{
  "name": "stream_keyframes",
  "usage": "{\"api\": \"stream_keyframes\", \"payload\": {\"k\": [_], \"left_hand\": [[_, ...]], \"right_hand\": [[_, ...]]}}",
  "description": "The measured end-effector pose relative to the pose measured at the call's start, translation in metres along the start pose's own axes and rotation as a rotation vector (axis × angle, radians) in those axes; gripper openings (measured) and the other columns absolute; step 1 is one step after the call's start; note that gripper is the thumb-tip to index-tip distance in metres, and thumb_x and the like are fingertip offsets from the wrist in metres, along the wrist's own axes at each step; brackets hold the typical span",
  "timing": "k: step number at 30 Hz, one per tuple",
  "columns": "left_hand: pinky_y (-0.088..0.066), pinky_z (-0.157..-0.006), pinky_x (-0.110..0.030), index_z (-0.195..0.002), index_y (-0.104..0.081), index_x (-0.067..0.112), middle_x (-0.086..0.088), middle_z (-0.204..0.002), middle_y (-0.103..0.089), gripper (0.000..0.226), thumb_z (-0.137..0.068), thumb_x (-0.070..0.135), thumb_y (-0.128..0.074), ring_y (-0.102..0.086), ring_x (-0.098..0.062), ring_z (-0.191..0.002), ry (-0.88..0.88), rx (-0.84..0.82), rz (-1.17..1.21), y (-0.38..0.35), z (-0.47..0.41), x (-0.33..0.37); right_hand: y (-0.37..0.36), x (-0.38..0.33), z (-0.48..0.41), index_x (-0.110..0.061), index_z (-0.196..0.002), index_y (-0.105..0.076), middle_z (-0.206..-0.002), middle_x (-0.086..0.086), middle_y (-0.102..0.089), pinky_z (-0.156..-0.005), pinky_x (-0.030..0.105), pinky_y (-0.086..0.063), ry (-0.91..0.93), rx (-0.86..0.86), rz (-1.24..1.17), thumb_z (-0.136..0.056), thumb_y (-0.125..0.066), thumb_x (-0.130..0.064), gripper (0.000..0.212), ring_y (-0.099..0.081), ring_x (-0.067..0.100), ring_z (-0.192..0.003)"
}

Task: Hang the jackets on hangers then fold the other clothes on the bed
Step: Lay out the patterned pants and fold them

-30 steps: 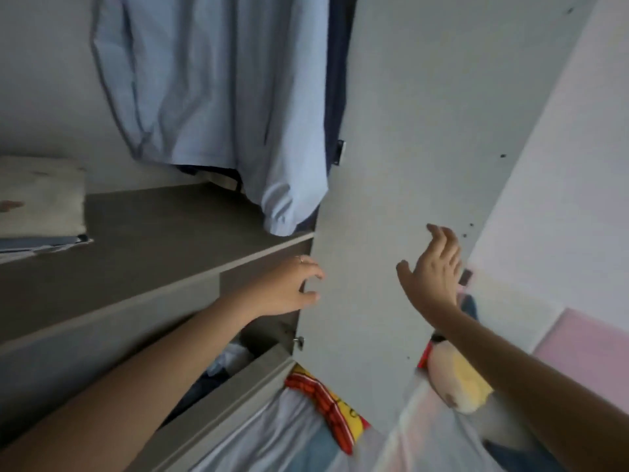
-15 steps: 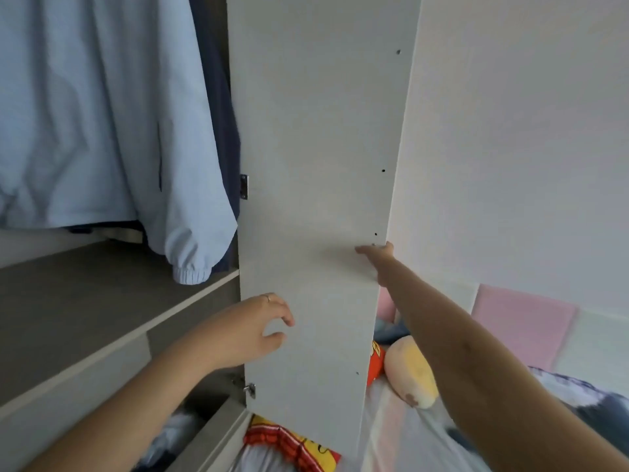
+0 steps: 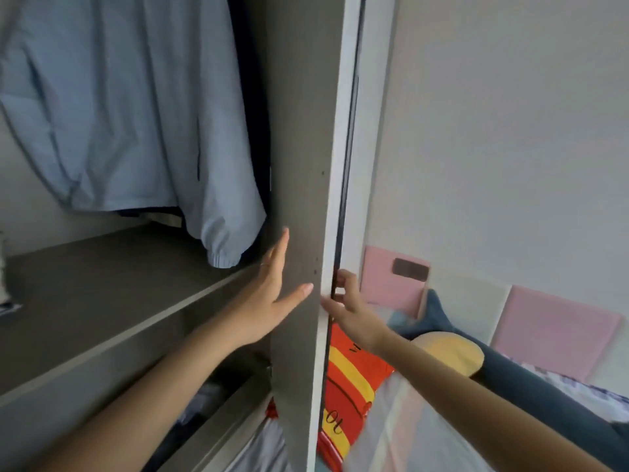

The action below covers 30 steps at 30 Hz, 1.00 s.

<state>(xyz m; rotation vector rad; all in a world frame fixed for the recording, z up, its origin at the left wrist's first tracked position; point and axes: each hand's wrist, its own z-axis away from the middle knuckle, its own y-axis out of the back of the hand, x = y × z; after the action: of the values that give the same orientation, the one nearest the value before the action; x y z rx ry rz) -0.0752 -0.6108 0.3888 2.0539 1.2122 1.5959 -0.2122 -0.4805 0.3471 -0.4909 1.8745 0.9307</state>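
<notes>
Two hands are busy at the wardrobe door (image 3: 299, 131), which is showing nearly edge-on in the middle of the view. The left hand (image 3: 272, 298) is lying flat, fingers straight, against the door's grey inner face. The right hand (image 3: 350, 308) is curling its fingers round the door's white outer edge and pinching it. One light blue jacket (image 3: 129, 107) is hanging inside the wardrobe, left of the door, with its elastic cuff dangling just above the shelf (image 3: 102, 277). A dark garment (image 3: 245, 97) is hanging behind it. No hanger is showing; the top of the jacket is running out of view.

The jacket is looking thin, light and limp, probably a slick shell fabric, so it is likely to slide. Taking it at the collar or shoulders seems safer than tugging a sleeve. The door is a stiff flat panel, and its edge is offering the only firm hold.

Room is looking tight. The cuff is hanging just beside the door's inner face and could get caught there. On the other side the bed (image 3: 401, 424) is sitting close, with an orange striped cushion (image 3: 350, 369) lying right by the door's lower edge.
</notes>
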Motion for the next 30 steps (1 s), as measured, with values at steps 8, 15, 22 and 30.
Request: {"api": "stream_keyframes", "payload": {"k": [8,15,22,30], "left_hand": [[-0.047,-0.054,-0.021,-0.142,0.026,0.042,-0.013,-0.121,-0.061,0.102,-0.092,0.013,-0.058,-0.055,-0.007,-0.058,0.066,0.59,-0.35,0.045,0.031,-0.029],[-0.046,-0.049,-0.03,-0.141,0.022,0.049,0.002,-0.073,-0.055,0.101,-0.091,0.006,-0.055,-0.057,-0.02,-0.058,0.289,0.682,-0.354,0.107,0.039,-0.073],[-0.053,-0.059,-0.039,-0.128,0.032,0.06,-0.008,-0.08,-0.062,0.108,-0.089,0.004,-0.052,-0.057,-0.024,-0.058,0.397,0.694,-0.397,0.134,0.029,-0.11],[-0.052,-0.074,-0.041,-0.133,0.031,0.049,-0.006,-0.067,-0.054,0.108,-0.088,0.0,-0.054,-0.056,-0.021,-0.061,0.431,0.703,-0.451,0.146,0.025,-0.122]], "right_hand": [[-0.12,-0.051,-0.028,-0.012,-0.132,-0.029,-0.107,0.004,-0.053,-0.069,0.019,-0.049,0.155,-0.172,0.164,-0.1,-0.041,-0.015,0.034,-0.059,0.017,-0.083],[-0.227,-0.081,-0.056,-0.03,-0.127,-0.039,-0.107,-0.014,-0.056,-0.079,0.02,-0.043,-0.065,0.053,-0.155,-0.1,-0.033,-0.035,0.029,-0.055,0.005,-0.092],[-0.261,-0.069,-0.075,-0.018,-0.134,-0.038,-0.125,0.001,-0.05,-0.084,0.03,-0.046,-0.073,-0.035,0.173,-0.096,-0.041,-0.013,0.039,-0.056,0.021,-0.103],[-0.235,-0.053,-0.083,-0.021,-0.138,-0.04,-0.131,-0.005,-0.052,-0.087,0.018,-0.041,0.083,-0.268,0.32,-0.089,-0.042,0.008,0.057,-0.053,0.016,-0.116]]}}
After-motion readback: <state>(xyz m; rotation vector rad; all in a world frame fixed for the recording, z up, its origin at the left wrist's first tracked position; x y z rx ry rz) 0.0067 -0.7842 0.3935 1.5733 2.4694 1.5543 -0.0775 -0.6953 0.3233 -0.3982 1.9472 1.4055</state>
